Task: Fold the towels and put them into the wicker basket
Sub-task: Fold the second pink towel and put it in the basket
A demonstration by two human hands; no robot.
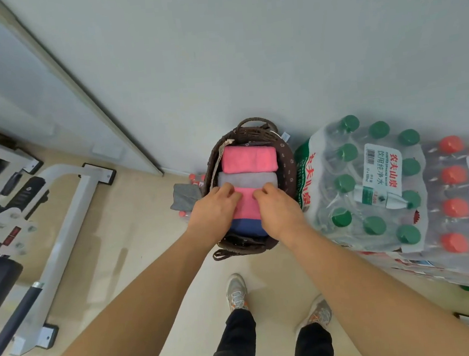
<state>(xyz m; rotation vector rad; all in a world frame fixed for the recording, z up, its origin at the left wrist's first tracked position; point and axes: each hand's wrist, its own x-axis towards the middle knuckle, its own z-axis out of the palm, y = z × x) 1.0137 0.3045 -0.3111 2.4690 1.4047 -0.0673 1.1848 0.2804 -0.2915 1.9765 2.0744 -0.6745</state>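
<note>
The wicker basket (255, 132) stands on a beige floor (134, 215) at the centre of the frame, close against a pale grey wall (244, 49). Four folded towels lie in it in a row: an upper pink towel (248, 159), a grey towel (247, 181), a lower pink towel (247, 208) and a blue towel (246, 226).

Both hands rest on the lower pink towel. The left hand (216, 210) and the right hand (278, 208) have their fingers curled over its upper edge, beside the grey towel.

Right of the basket sit shrink-wrapped packs of green-capped bottles (369, 180) and red-capped bottles (461, 192). At left stands a white metal frame (69, 215). A grey cloth (185, 196) lies just left of the basket.
</note>
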